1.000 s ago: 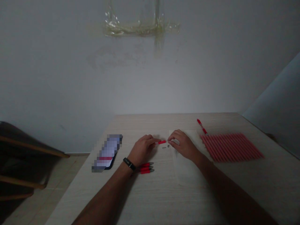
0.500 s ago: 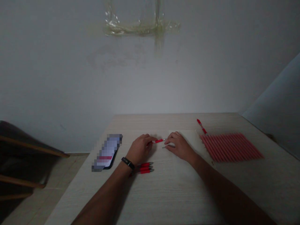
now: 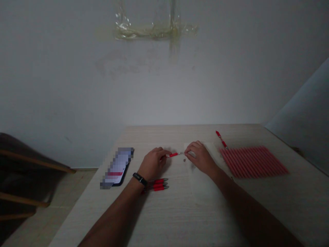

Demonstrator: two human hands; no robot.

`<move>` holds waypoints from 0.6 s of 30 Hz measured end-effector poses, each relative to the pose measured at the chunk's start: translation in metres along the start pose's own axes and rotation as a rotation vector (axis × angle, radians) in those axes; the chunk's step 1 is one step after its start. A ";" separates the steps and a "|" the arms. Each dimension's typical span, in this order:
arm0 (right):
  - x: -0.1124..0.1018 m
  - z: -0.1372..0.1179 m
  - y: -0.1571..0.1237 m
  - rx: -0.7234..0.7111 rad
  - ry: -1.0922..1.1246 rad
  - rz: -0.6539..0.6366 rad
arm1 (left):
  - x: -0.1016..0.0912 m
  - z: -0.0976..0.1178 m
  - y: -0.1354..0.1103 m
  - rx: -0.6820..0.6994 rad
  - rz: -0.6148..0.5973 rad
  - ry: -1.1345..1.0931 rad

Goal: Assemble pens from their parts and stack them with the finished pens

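Observation:
My left hand [image 3: 153, 163] is closed round a red pen [image 3: 172, 155] that points right, a little above the table. My right hand [image 3: 200, 156] pinches something small at the pen's tip; I cannot make out what it is. A tiny dark part [image 3: 184, 160] lies on the table just under the tip. Both hands hover over a white sheet of paper [image 3: 203, 181]. Three finished red pens [image 3: 159, 184] lie side by side beside my left wrist, which wears a black band.
A row of several red pen barrels [image 3: 254, 161] lies at the right, with one single red pen [image 3: 221, 139] behind it. A phone [image 3: 117, 168] rests at the left of the wooden table [image 3: 164, 219]. A dark chair [image 3: 23, 171] stands on the left.
My right hand had dropped to the table near a small part half a second ago. It has come back up to the tip of the pen held in my left hand.

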State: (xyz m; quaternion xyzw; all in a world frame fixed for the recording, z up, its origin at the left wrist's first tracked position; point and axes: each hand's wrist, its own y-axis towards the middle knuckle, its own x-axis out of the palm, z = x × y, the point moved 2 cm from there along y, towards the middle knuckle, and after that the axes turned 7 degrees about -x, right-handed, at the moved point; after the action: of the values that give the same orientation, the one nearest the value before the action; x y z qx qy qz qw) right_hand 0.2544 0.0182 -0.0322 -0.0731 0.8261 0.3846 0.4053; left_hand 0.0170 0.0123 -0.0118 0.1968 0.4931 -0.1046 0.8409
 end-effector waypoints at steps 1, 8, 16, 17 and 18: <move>-0.002 0.000 0.000 -0.004 -0.004 0.009 | 0.000 0.000 0.000 -0.001 -0.004 -0.003; -0.001 -0.005 0.000 -0.030 -0.043 -0.023 | -0.001 0.003 -0.001 0.011 -0.027 -0.002; -0.003 -0.008 0.001 -0.036 -0.071 -0.034 | 0.000 0.004 -0.001 0.008 -0.048 0.027; -0.003 -0.009 0.001 -0.037 -0.075 -0.036 | 0.000 0.004 -0.001 0.009 -0.050 0.025; -0.003 -0.010 0.001 -0.039 -0.077 -0.040 | 0.000 0.004 -0.001 0.011 -0.052 0.023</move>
State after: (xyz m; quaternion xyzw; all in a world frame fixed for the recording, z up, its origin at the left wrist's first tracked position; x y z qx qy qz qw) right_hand 0.2500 0.0116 -0.0254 -0.0826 0.8007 0.3948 0.4429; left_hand 0.0195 0.0096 -0.0099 0.1898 0.5071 -0.1267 0.8311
